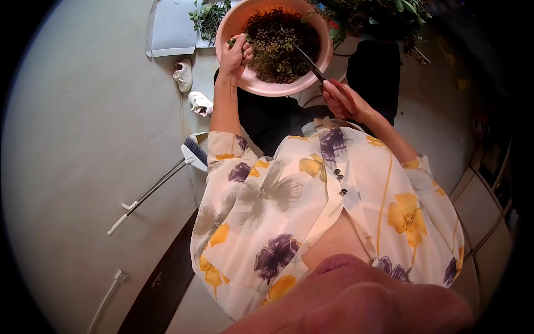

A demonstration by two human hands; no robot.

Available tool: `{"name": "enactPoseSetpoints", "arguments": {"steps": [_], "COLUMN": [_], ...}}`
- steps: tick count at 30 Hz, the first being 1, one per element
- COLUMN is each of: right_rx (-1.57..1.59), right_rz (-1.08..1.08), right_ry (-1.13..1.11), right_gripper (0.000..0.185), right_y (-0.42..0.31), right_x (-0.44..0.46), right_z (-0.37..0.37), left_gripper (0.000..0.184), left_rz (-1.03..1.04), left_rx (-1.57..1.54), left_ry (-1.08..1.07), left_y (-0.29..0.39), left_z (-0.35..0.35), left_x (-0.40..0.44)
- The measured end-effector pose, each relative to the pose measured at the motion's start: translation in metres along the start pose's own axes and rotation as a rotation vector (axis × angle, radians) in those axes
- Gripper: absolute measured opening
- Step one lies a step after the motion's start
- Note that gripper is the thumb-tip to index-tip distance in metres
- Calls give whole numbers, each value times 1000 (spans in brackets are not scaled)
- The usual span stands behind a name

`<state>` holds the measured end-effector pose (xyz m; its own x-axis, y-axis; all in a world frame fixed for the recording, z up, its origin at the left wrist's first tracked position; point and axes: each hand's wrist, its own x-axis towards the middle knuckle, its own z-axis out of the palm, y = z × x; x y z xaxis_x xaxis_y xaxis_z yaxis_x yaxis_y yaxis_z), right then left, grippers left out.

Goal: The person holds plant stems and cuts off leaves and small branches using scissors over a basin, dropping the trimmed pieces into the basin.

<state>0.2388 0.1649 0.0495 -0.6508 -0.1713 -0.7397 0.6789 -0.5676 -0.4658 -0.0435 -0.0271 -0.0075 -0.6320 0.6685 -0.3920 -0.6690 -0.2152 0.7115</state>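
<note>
Closest of all is the edge of the person's face [356, 300], and beyond it a pale floral shirt [328, 183]. Past the lap, at the far middle, sits a pink basin [267, 88] partly filled with dark, seedy clusters [278, 53]. The left hand [238, 54] is curled into a fist at the basin's left rim, a bit of green sprig [232, 42] poking out; the rest is hidden inside the fingers. The right hand [359, 106] is wrapped around the red handles of the scissors [317, 72], whose dark blades point in over the clusters; I can't tell whether the blades are parted.

The sprig looks light and pliant, easily bruised, so I'd pinch it by its stem rather than its leaves. The clusters seem dry and brittle, likely to shed if squeezed. The scissors look stiff and fairly weighty, best held by their loops. Cut greenery [208, 22] lies far left, a leafy heap [372, 14] far right, and white shoes [182, 76] stand nearer on the left.
</note>
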Motion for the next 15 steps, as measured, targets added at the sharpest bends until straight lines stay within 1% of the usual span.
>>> {"name": "enactPoseSetpoints", "arguments": {"steps": [2, 3, 4, 6, 7, 8, 10, 11, 15], "right_rx": [-18, -37, -32, -51, -62, -63, 10, 50, 52], "right_rz": [31, 55, 61, 15, 65, 67, 50, 119, 92], "right_ry": [-13, -25, -19, -92, -88, -93, -271, -273, -322], "right_gripper": [45, 45, 45, 45, 48, 48, 50, 52, 53], "right_y": [-2, -4, 0, 4, 5, 4, 2, -4, -1], "right_x": [2, 4, 9, 24, 30, 33, 41, 40, 54], "right_z": [7, 11, 12, 15, 17, 18, 19, 24, 22], "left_gripper": [22, 24, 24, 25, 24, 24, 20, 20, 20], "left_rz": [-48, 6, -3, -88, -109, -107, -148, -153, -150], "left_rx": [-2, 12, 8, 16, 17, 18, -100, -76, -94], "left_ry": [0, 58, 58, 103, 123, 128, 153, 145, 156], "left_y": [-2, 2, -1, -1, -4, -7, -11, -12, -19], "left_z": [-1, 6, 6, 2, 1, 0, -4, -4, -1], "left_x": [-4, -12, -11, -12, -13, -13, -12, -11, -14]}}
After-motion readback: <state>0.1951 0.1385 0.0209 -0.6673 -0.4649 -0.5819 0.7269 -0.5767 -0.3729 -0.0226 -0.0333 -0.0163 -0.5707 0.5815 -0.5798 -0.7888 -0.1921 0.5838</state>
